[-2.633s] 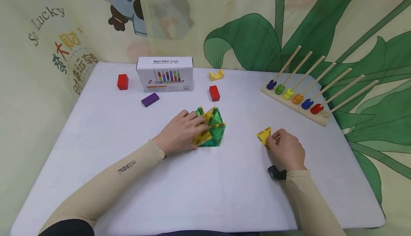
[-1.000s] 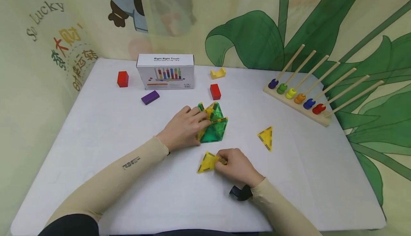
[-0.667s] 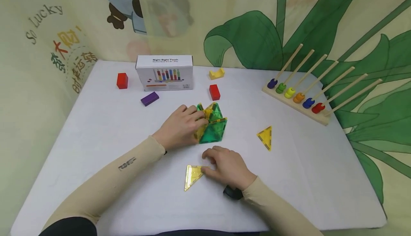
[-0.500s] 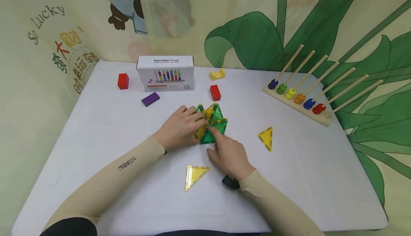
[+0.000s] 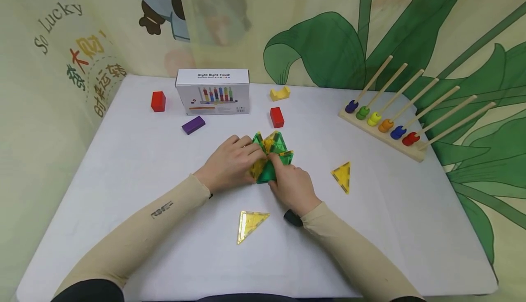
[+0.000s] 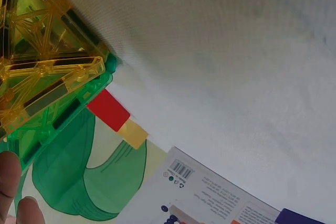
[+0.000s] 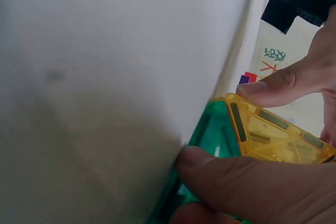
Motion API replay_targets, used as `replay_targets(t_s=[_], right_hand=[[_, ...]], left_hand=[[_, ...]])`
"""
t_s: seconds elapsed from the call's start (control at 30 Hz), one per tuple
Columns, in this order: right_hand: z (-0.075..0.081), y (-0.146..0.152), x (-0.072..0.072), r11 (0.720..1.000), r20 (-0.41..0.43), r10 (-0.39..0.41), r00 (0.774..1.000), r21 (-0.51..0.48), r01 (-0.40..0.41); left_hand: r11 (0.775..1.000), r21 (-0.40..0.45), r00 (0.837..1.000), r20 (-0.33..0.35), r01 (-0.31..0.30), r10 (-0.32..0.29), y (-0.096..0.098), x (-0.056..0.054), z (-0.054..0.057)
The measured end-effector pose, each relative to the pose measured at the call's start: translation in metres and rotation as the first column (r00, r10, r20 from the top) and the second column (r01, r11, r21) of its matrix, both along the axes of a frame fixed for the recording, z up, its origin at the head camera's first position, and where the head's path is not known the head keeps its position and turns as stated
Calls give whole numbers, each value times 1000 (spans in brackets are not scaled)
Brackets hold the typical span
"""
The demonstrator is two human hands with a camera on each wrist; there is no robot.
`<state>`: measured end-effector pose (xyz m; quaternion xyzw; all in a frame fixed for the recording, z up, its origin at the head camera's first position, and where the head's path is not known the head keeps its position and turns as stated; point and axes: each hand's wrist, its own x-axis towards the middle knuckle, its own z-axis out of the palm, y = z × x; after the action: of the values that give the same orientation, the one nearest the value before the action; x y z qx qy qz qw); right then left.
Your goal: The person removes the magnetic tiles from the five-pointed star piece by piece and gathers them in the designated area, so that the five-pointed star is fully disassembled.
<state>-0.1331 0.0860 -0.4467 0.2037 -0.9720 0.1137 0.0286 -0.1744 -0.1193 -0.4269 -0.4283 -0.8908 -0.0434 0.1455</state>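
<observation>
Green magnetic tiles (image 5: 266, 173) form a cluster at the table's middle, with yellow magnetic tiles (image 7: 281, 135) standing tilted on top of them. My left hand (image 5: 232, 165) grips the yellow tiles from the left; its thumb meets a yellow corner in the right wrist view. From the right, my right hand (image 5: 297, 188) pinches the near green tile, index finger at the cluster's centre and thumb at the near edge. One loose yellow triangle tile (image 5: 249, 225) lies flat in front of the hands. Another yellow triangle (image 5: 343, 177) lies to the right.
Behind the cluster are a red block (image 5: 277, 117), a yellow arch block (image 5: 280, 93), a purple block (image 5: 193, 125), another red block (image 5: 158, 101) and a white box (image 5: 213, 93). A pegged wooden rack (image 5: 382, 135) with coloured beads stands at the back right.
My right hand has left one yellow triangle on the right, set another down in front, then moved up to the green tiles. My left hand has stayed on the cluster.
</observation>
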Motion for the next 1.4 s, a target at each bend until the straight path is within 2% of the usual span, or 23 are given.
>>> replay_targets(t_s=[0.37, 0.63, 0.83, 1.03, 1.2, 1.4], right_hand=[[2, -1, -1, 1000, 50, -16, 999, 9, 16], [4, 4, 0, 998, 118, -7, 993, -62, 15], [10, 18, 4, 988, 246, 44, 968, -156, -5], [14, 38, 13, 982, 274, 61, 960, -190, -8], [15, 63, 23, 985, 343, 29, 939, -171, 32], [11, 99, 31, 985, 406, -68, 911, -116, 126]], left_hand=[[1000, 24, 1000, 8, 3, -3, -2, 0, -1], [1000, 14, 1000, 21, 1, -1, -3, 0, -2], [1000, 18, 1000, 21, -4, 4, -4, 0, -3], [1000, 12, 999, 42, -12, 11, -4, 1, -2], [1000, 18, 998, 57, -8, 7, -4, 1, -2], [999, 32, 997, 72, -5, 3, -4, 1, -2]])
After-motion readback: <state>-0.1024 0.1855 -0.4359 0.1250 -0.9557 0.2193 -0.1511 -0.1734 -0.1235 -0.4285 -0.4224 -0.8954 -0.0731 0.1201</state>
